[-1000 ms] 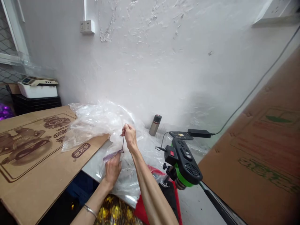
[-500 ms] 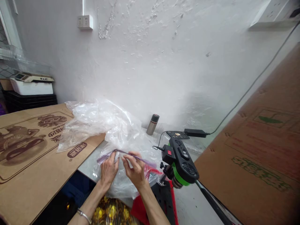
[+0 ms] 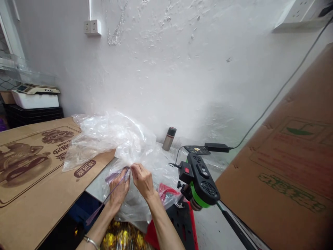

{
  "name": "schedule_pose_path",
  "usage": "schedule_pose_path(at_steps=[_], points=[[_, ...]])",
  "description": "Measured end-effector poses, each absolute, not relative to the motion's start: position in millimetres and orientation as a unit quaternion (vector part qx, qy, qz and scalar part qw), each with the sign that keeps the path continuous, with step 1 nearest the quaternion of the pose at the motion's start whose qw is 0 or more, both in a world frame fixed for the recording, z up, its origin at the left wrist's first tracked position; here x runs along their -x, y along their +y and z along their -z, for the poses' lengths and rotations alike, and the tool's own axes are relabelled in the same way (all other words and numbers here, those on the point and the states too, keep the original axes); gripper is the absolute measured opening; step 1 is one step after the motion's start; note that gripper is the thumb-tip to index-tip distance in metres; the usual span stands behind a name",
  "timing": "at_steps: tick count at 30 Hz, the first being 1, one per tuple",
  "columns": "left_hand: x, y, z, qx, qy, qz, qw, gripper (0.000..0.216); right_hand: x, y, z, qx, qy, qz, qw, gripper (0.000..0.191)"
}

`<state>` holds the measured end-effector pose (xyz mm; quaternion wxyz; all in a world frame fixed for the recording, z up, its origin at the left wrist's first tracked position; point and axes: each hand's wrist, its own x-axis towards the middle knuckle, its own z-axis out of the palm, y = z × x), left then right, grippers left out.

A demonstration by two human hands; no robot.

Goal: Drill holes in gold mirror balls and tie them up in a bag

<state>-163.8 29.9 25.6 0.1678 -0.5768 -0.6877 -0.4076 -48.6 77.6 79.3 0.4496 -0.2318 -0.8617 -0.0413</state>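
A large clear plastic bag (image 3: 132, 139) lies bunched up, its neck gathered between my hands. My left hand (image 3: 119, 191) is closed at this neck, with a thin purple plastic strip (image 3: 113, 190) running across its fingers. One end of the strip trails down over my left forearm. Close beside it, my right hand (image 3: 142, 180) is closed, fingertips pinched on the gathered bag neck. Whether those fingertips also hold part of the strip is hidden. More of the clear plastic spreads below and behind both hands.
A printed cardboard box (image 3: 31, 173) stands left, another box (image 3: 291, 156) right. A black-and-green device (image 3: 204, 180) on a stand is close to my right forearm. A flask (image 3: 169, 139) and a power adapter (image 3: 216, 147) sit by the wall. Gold-wrapped items (image 3: 123, 236) lie below.
The purple strip, earlier stretched between both hands, now hangs down over my left forearm. My right hand has moved left and up to the bag neck.
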Motion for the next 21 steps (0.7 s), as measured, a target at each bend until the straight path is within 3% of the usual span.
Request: schedule_pose_path(at_steps=[11,21], points=[[171.1,31.9,-20.5,0.599,-0.646,0.417,0.223,0.033,52.8,82.5,-76.6,0.275,-0.897,0.085,0.335,0.031],[172.3,32.0,-11.0,0.614,-0.583,0.466,0.256,0.034,59.9,82.6,-54.5,0.31,-0.886,0.07,0.338,0.033]])
